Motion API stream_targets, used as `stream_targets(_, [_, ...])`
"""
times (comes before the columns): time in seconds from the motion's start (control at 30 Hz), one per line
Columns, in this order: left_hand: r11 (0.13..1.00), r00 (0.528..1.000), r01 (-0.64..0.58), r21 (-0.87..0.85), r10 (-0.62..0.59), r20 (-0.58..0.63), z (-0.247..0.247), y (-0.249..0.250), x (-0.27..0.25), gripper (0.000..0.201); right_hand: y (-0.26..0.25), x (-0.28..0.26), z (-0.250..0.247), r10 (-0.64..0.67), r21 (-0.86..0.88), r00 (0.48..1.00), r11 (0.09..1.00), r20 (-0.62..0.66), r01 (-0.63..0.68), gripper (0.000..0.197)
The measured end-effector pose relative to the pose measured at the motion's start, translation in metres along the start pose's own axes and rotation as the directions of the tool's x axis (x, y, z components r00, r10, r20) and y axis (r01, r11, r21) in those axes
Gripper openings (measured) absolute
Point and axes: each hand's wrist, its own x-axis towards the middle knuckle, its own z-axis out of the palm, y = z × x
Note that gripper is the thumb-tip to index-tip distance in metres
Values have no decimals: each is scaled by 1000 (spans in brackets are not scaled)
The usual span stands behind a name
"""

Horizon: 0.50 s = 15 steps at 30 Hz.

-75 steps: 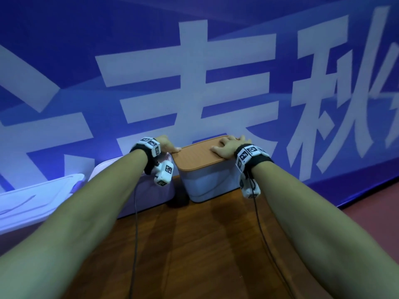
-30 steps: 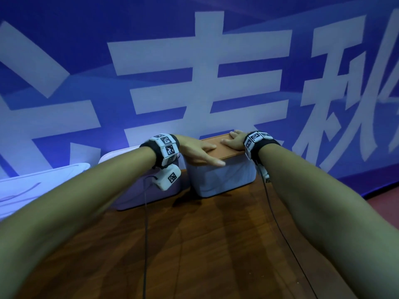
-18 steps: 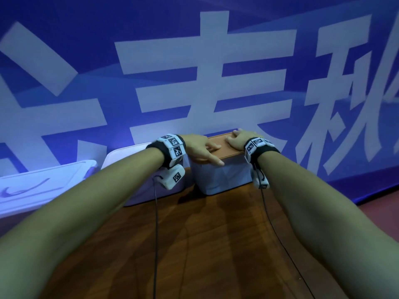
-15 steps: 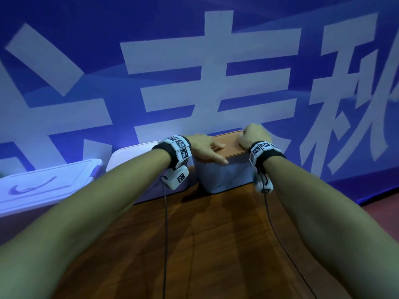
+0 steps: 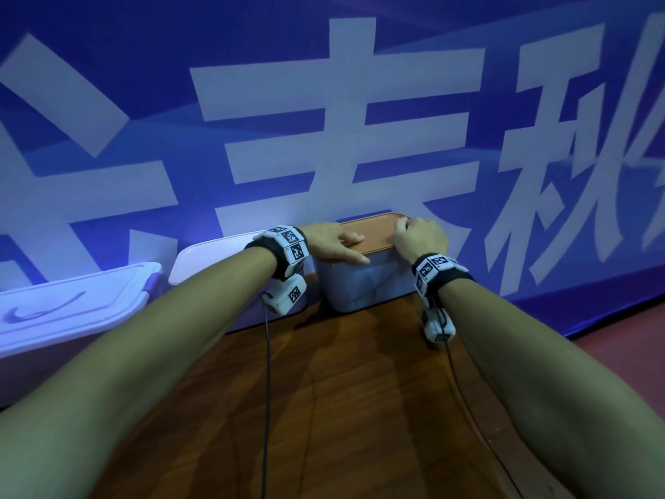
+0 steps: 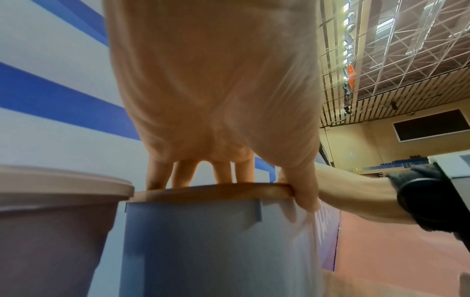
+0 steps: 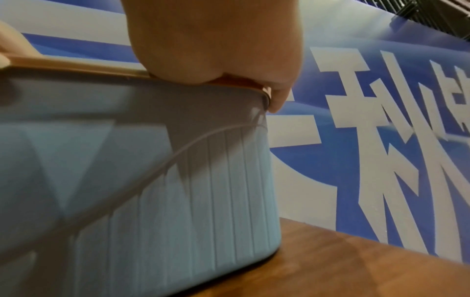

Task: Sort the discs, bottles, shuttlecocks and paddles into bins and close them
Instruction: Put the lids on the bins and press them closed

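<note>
Both hands sit on the flat tan-orange plastic lid (image 5: 374, 232) of the pale blue ribbed plastic bin (image 5: 363, 288), which stands on the brown wooden tabletop (image 5: 342, 408) against the blue banner with white characters (image 5: 324, 120).

Left hand (image 5: 336, 243): fingers straight, laid flat across the lid's left end, thumb lying down over the near rim; the left wrist view shows fingertips (image 6: 157, 180) touching the lid top. Nothing clasped.

Right hand (image 5: 419, 239): fingers bent over the lid's far right corner; the right wrist view shows a fingertip (image 7: 278, 100) hooked down past the lid edge. Gripping the lid there.

Lid lies directly beneath both palms, long axis running hand to hand. Judgement: a straight downward press seats it; neither hand is nearer.

Left of the left hand: a lilac bin with pale lid (image 5: 216, 257), touching or just beside the blue one, closed.
</note>
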Motion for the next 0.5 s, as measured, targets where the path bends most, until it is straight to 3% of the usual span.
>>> stream_targets(0.27, [999, 999, -23, -27, 22, -38, 5, -7, 13, 82, -25, -4, -5, 31, -135, 999, 990, -17, -33, 49])
stream_targets(0.37, [1000, 999, -28, -14, 28, -42, 4, -3, 11, 76, -23, -12, -11, 84, -2, 996, 996, -7, -84, 49])
stream_targets(0.5, [1000, 995, -2, 20, 4, -96, 5, 2, 9, 68, -20, -31, -12, 62, 106, 996, 992, 68, -69, 44])
